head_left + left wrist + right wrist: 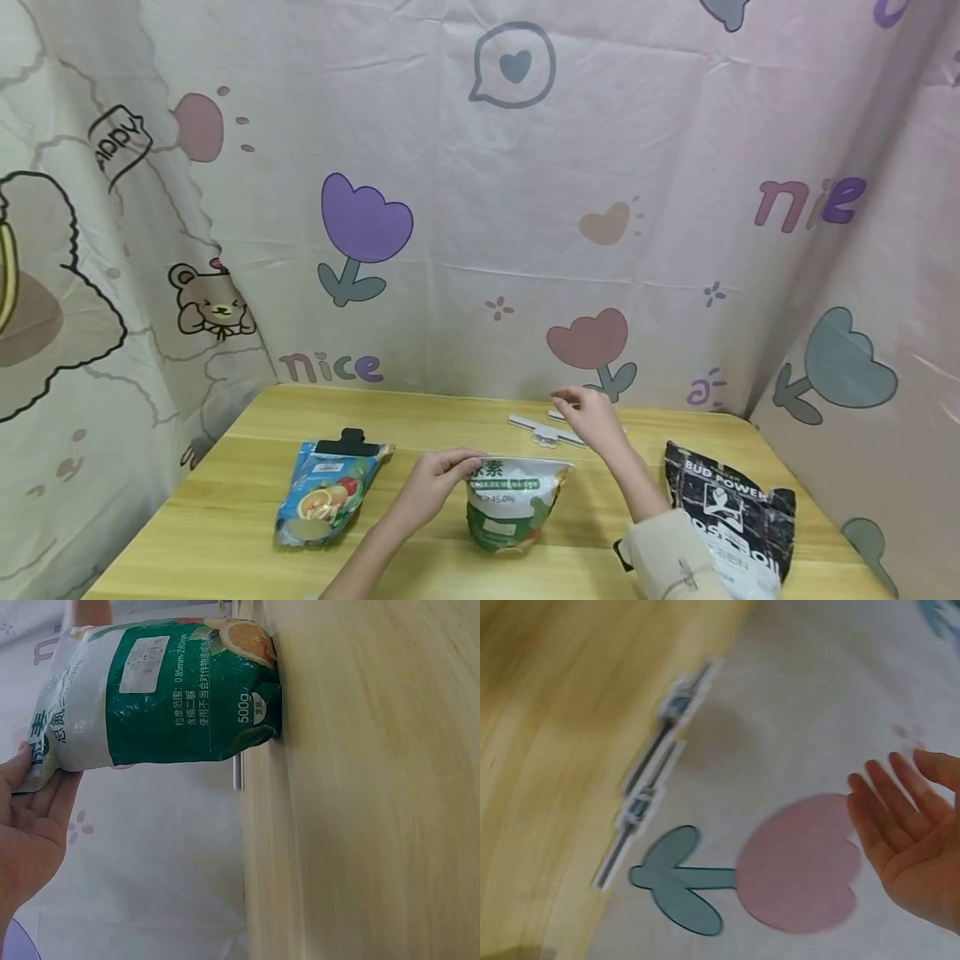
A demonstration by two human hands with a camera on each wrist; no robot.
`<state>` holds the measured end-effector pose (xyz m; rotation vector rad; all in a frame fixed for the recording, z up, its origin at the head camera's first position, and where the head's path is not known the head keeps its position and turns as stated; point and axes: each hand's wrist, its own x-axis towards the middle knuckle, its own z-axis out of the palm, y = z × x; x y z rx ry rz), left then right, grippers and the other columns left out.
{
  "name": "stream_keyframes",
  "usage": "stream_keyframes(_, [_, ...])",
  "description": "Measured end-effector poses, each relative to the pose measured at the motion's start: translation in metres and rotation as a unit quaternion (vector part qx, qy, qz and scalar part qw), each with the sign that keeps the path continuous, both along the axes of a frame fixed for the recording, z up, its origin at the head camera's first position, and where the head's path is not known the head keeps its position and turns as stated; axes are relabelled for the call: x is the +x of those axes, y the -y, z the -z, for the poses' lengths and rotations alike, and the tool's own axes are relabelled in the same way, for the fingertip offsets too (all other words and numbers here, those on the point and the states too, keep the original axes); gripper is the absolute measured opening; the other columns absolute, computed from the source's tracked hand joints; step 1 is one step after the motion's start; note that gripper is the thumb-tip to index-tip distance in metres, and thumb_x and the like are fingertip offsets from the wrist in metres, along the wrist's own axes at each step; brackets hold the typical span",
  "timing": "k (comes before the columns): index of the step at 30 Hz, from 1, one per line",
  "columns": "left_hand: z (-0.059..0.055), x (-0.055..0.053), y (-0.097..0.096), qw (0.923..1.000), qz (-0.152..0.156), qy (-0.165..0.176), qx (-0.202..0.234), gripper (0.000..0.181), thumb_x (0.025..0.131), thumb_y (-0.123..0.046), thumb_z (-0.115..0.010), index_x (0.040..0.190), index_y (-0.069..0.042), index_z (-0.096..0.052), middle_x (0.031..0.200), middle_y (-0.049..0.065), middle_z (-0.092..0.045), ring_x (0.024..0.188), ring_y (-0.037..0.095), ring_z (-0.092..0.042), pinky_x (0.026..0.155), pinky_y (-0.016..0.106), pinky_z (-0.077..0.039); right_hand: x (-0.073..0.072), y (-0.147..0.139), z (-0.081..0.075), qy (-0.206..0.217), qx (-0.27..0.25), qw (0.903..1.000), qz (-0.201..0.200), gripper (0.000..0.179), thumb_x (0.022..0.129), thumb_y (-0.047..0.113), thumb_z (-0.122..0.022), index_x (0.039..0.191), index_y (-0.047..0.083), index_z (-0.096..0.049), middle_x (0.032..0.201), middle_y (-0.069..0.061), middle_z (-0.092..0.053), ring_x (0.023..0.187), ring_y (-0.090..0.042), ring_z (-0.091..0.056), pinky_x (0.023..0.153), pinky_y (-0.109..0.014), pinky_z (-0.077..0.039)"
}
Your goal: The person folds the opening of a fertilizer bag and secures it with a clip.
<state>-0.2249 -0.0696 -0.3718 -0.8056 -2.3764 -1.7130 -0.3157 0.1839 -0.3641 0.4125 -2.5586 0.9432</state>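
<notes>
A green and white 500g bag (501, 525) stands upright on the table with its top edge flattened. My left hand (433, 485) pinches the bag's upper left corner; in the left wrist view the thumb lies on one face of the bag (191, 705) and the fingers behind it. Beyond the bag lie two white bag clips, the nearer clip (545, 433) in plain sight and the farther clip (556, 414) partly hidden by my right hand (594, 419). That hand is raised over the clips, its fingers relaxed and nothing in them in the right wrist view.
To the left lies a blue fruit-printed pouch (318, 504) with a black clip (349, 443) across its top. A black and white bag (731, 517) marked "BUD POWER" rests at the right, beside my right forearm. Printed cloth (465, 275) hangs behind the wooden table (225, 500).
</notes>
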Motion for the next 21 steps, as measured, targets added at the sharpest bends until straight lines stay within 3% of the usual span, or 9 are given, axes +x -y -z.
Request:
stream_keyframes(6, [0.004, -0.003, -0.001, 1.0, 0.001, -0.005, 0.007, 0.022, 0.094, -0.008, -0.051, 0.104, 0.003, -0.067, 0.102, 0.012, -0.066, 0.098, 0.028, -0.06, 0.082, 0.035, -0.049, -0.03, 0.008, 0.032, 0.042, 0.139, 0.9894, 0.005, 0.019, 0.083, 0.004, -0.064, 0.101, 0.001, -0.067, 0.099, -0.016, -0.064, 0.084, -0.032, -0.061, 0.07, -0.043, -0.05])
stream_keyframes(12, [0.01, -0.008, -0.002, 0.9999, 0.006, 0.002, 0.013, 0.023, 0.095, -0.012, -0.051, 0.105, 0.0, -0.067, 0.102, 0.008, -0.066, 0.097, 0.023, -0.061, 0.082, 0.032, -0.049, -0.042, 0.005, 0.06, 0.109, 0.177, 0.9782, 0.002, 0.023, 0.083, 0.005, -0.066, 0.105, -0.001, -0.063, 0.104, -0.017, -0.062, 0.097, -0.036, -0.057, 0.081, -0.048, -0.046])
stream_keyframes(16, [0.004, -0.005, -0.001, 0.9999, 0.008, 0.003, 0.012, 0.023, 0.095, -0.012, -0.051, 0.104, 0.002, -0.067, 0.1, 0.01, -0.067, 0.096, 0.024, -0.061, 0.081, 0.032, -0.049, -0.047, 0.0, 0.074, 0.095, 0.187, 0.9777, -0.013, 0.017, 0.082, 0.004, -0.065, 0.098, 0.0, -0.065, 0.094, -0.015, -0.064, 0.09, -0.034, -0.06, 0.076, -0.047, -0.048])
stream_keyframes(21, [-0.002, -0.001, 0.0, 0.9999, 0.008, 0.005, 0.003, 0.022, 0.095, -0.01, -0.051, 0.103, 0.004, -0.066, 0.1, 0.012, -0.066, 0.096, 0.026, -0.061, 0.081, 0.032, -0.049, -0.054, -0.003, 0.085, 0.056, 0.189, 0.9803, -0.002, 0.008, 0.082, 0.004, -0.065, 0.09, 0.003, -0.067, 0.085, -0.009, -0.065, 0.081, -0.029, -0.061, 0.071, -0.044, -0.049])
